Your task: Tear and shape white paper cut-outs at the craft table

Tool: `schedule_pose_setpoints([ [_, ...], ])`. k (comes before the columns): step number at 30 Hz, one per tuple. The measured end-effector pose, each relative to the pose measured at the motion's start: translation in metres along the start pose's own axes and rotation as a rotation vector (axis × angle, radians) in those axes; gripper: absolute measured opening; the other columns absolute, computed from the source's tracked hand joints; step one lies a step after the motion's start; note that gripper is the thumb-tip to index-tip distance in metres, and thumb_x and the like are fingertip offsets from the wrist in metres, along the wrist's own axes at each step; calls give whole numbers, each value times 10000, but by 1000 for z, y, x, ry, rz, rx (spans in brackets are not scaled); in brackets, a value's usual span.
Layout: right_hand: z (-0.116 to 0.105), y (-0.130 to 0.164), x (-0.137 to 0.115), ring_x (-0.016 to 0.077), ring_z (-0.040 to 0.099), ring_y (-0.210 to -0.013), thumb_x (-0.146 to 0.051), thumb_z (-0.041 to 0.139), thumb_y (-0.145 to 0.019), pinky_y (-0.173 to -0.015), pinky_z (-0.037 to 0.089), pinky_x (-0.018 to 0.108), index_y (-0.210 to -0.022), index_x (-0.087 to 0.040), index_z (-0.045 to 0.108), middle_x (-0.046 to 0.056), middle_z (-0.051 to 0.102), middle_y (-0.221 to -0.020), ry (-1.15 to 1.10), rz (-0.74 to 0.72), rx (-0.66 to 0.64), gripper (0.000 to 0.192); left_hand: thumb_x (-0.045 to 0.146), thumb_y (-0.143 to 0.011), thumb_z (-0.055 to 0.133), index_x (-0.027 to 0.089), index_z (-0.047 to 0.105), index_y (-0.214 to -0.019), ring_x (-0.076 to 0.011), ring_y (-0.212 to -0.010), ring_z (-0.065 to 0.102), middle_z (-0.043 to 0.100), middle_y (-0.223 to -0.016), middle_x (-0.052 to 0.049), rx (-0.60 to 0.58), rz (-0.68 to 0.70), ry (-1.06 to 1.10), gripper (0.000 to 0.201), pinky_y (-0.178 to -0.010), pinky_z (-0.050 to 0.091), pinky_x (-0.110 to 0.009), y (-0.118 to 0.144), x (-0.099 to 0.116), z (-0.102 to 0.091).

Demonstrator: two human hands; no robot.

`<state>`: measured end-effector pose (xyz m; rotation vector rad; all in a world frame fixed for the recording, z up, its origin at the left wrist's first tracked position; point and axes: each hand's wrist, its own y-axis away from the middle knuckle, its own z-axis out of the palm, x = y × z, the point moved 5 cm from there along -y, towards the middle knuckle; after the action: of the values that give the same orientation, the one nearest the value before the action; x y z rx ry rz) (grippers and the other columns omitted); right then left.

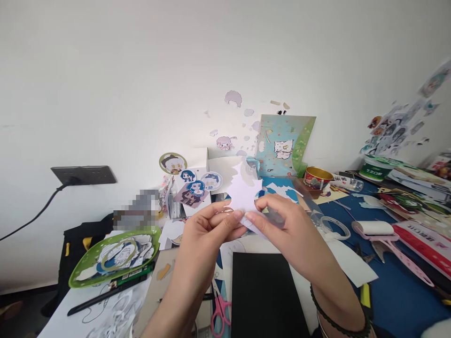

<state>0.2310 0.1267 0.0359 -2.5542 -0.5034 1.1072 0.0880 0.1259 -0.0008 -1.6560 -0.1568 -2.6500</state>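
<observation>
Two hands: left hand [207, 230] and right hand [285, 230] meet above the tabletop [394, 286], raised before the wall.
Fingers: both sets pressed together, pinching the lower edge of a white paper cutout [243, 190] with a transparent film [282, 213] beside it.
Step in hand: seemingly peeling or separating the cutout from its backing.
Next move calls for: a steady pinch and slow pull, lest the paper tear.
Green tray [112, 256]: holds cut character stickers and scraps.
Red-gold cup [317, 177]: contents not visible.
Below the hands: black sheet [264, 291], pink scissors [221, 310].
</observation>
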Motion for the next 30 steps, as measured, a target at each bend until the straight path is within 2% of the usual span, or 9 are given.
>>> schedule_pose_setpoints([
  [3,-3,-1,3,163,531,-757,-332,545,-854,-567,398,249,-732,-221,552,-5,583,-744,-89,10,14,165,246,-626,815,140,712,-763,-121,-602,699,720,-620,1,-37,-7,46,202,-651,585,-187,0,2,1],
  [11,-7,-1,3,140,483,-674,-363,524,-867,-518,357,247,-661,-211,494,-12,503,-673,-270,6,17,258,173,-579,845,158,735,-754,-130,-660,712,741,-662,-13,-161,-22,113,207,-654,580,-173,-1,2,6],
  [14,-8,0,3,133,453,-649,-374,517,-876,-525,351,249,-643,-210,465,-18,467,-650,-275,12,24,289,157,-585,842,167,745,-756,-108,-660,705,746,-672,-12,-185,-23,117,197,-644,566,-141,0,2,8],
  [20,-8,2,2,143,455,-659,-389,494,-888,-516,379,247,-667,-211,526,0,498,-670,-257,-1,5,286,234,-583,846,168,744,-663,-118,-607,690,716,-622,-12,-161,-8,57,146,-587,565,-155,-1,2,5],
  [25,-7,2,0,127,412,-609,-390,471,-902,-507,346,244,-628,-207,462,-20,447,-607,-237,-30,-4,329,263,-675,787,160,744,-696,-108,-617,661,690,-630,-14,-212,5,-4,114,-586,565,-167,0,2,7],
  [30,-4,3,-2,120,387,-588,-375,477,-894,-493,321,238,-597,-207,396,-31,396,-585,-200,-22,28,350,265,-717,749,163,725,-660,-91,-609,629,662,-616,2,-188,87,-79,119,-591,546,-149,3,6,7],
])
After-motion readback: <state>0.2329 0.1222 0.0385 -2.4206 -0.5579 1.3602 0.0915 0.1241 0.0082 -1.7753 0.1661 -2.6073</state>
